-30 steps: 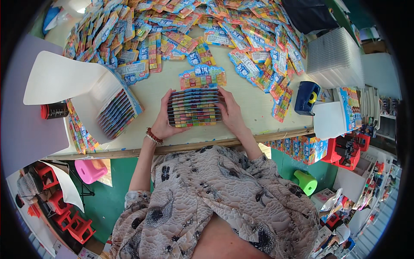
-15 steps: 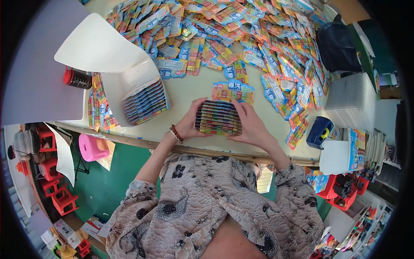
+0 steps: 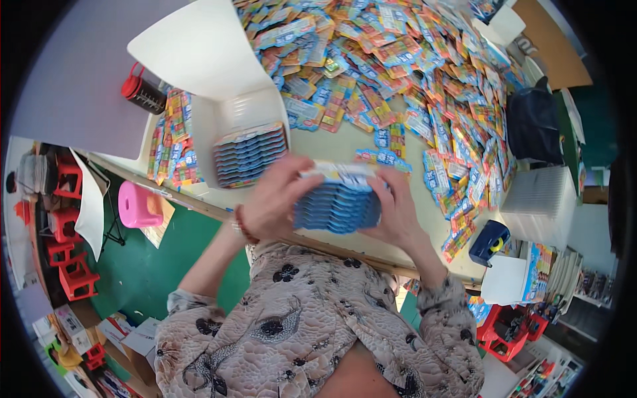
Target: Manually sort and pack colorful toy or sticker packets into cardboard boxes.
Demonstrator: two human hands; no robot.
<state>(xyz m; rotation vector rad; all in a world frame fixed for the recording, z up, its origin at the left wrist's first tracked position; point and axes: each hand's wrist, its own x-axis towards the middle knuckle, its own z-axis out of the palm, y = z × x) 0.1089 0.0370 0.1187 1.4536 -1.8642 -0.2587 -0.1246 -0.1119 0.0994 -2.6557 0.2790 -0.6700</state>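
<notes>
Between my two hands is a stack of carded blister packs [image 3: 337, 205], its wavy blue edges turned toward me. My left hand [image 3: 275, 199] is closed on the stack's left end, a little blurred, with a beaded bracelet at the wrist. My right hand [image 3: 396, 209] grips the other end, thumb over the top. Left of the stack stands an open white box [image 3: 204, 142], its lid raised, holding a row of the same packs [image 3: 249, 156]. One loose pack [image 3: 385, 158] lies on the table just beyond my hands.
A big heap of loose packs [image 3: 398, 53] spreads over the far table. More packs [image 3: 176, 139] lie left of the box, near a red-lidded bottle [image 3: 142, 93]. On the right are a dark bag [image 3: 533, 123], clear plastic trays [image 3: 541, 205] and a blue tape dispenser [image 3: 490, 242].
Both hands have tipped the stack, so its blue wavy edges now face me instead of the coloured ones. The view has shifted, moving the box rightward in the picture.
</notes>
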